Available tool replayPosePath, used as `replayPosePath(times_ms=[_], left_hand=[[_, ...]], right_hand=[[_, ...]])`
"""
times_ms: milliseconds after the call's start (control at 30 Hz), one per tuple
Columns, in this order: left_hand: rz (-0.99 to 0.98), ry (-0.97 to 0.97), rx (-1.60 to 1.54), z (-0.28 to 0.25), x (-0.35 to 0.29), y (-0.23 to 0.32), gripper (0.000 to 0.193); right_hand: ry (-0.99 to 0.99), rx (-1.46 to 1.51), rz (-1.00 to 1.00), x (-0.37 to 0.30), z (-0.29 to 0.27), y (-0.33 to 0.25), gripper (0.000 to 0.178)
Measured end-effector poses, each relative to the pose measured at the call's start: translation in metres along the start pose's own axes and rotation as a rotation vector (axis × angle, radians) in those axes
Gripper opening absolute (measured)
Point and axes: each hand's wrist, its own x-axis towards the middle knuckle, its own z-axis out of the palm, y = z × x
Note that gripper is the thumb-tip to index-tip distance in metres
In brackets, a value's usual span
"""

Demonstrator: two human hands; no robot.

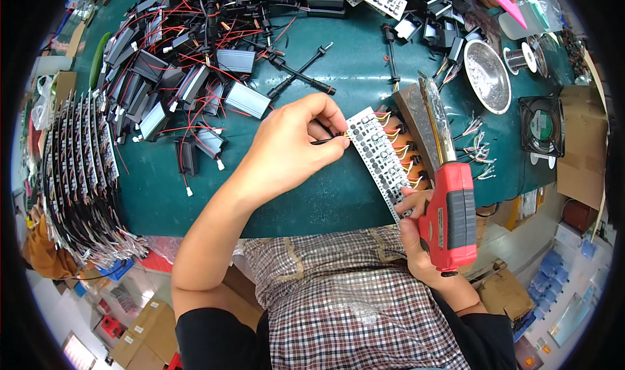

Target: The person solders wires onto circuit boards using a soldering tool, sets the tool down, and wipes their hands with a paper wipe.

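My left hand [290, 145] pinches a thin black cable [323, 140] between thumb and fingertips. The cable's stripped wire ends meet the upper left edge of a white circuit board panel [376, 154] with rows of small components. Red, yellow and white wires are joined along the panel's right edge. In my right hand [420, 243] is a red and black soldering gun [449, 207], its long barrel pointing away from me. Fingers of that hand also touch the panel's near end. A dark, worn bar [418, 126] lies beside the panel, partly behind the barrel; the gun's tip is hard to make out.
Grey housings with red wires [153, 67] pile up at the far left. Stacked wired board strips [81, 174] hang over the left edge. A metal bowl [487, 77], a solder spool [519, 58] and a small fan [541, 126] stand at right, near loose cable ends [478, 148].
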Motion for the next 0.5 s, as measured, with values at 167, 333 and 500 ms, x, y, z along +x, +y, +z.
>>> replayPosePath(times_ms=[167,333,500], left_hand=[[-0.062,-0.060,-0.090,-0.008,-0.003,0.003,0.016],[-0.032,-0.063,-0.009,-0.010,-0.002,0.006,0.017],[0.047,-0.113,-0.099,-0.013,-0.001,0.002,0.019]], right_hand=[[0.013,-0.033,0.007,-0.001,0.002,-0.001,0.034],[0.002,-0.059,-0.001,0.001,0.002,-0.002,0.035],[0.019,-0.046,-0.015,-0.002,0.003,0.003,0.038]])
